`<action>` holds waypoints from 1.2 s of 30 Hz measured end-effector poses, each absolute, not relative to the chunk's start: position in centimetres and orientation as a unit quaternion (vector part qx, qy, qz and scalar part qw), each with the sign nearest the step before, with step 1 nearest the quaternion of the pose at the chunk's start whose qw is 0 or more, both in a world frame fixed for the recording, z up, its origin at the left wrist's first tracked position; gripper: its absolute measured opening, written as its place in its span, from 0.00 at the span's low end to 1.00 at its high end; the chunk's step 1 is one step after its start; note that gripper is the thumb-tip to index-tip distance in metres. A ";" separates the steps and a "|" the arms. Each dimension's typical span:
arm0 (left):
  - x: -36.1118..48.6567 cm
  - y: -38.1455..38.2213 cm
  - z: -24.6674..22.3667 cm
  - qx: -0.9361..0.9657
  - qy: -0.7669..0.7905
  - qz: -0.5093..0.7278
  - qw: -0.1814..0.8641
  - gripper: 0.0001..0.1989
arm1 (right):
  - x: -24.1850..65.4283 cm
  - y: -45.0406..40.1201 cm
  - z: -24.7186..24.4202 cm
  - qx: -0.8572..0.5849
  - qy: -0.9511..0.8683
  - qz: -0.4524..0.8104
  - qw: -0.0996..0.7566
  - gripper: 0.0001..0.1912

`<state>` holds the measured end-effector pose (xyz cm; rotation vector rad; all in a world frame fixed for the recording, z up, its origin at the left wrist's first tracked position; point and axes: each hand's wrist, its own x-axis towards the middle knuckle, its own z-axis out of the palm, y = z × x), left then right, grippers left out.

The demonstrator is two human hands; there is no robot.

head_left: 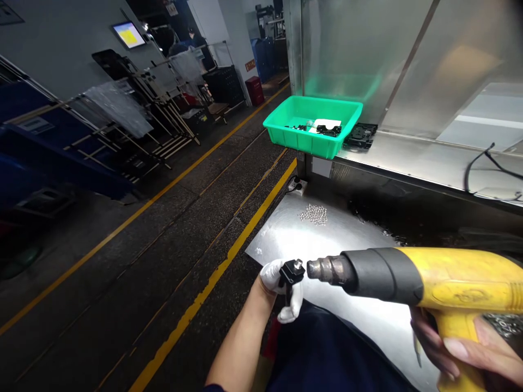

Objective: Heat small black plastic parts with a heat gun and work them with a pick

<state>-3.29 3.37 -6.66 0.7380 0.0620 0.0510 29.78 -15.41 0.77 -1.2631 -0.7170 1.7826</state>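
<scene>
A: What are the hands doing?
B: They're apart. The left hand (273,276), in a white glove, is clamped on a black part (291,271). The right hand (461,348), bare, is wrapped around the grip of a yellow heat gun (449,280).
A: Where's the part?
B: Held up over the near edge of the steel sheet (286,239), just beside the gun's nozzle (329,270). It doesn't seem to touch it.
A: What else is about?
B: Small silver pieces (312,214) lie on the sheet, and a green tray (310,139) sits on a ledge beyond it.
A: Which step is this?
B: Heating the part, I'd judge, though no glow shows.
A: And the next move?
B: It calls for steady hands, with the nozzle this close to the glove.
</scene>
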 end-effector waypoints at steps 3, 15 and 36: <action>-3.4 3.1 -6.8 0.361 0.031 0.061 0.930 0.35 | 29.7 -15.4 0.9 -0.503 -0.285 0.707 0.407 0.22; -3.5 4.0 -6.4 0.401 0.030 0.038 0.915 0.44 | 29.3 -15.5 1.5 -0.511 -0.260 0.711 0.407 0.24; -3.7 7.7 0.0 0.501 0.093 -0.011 0.861 0.40 | 29.2 -15.5 1.2 -0.496 -0.271 0.695 0.444 0.22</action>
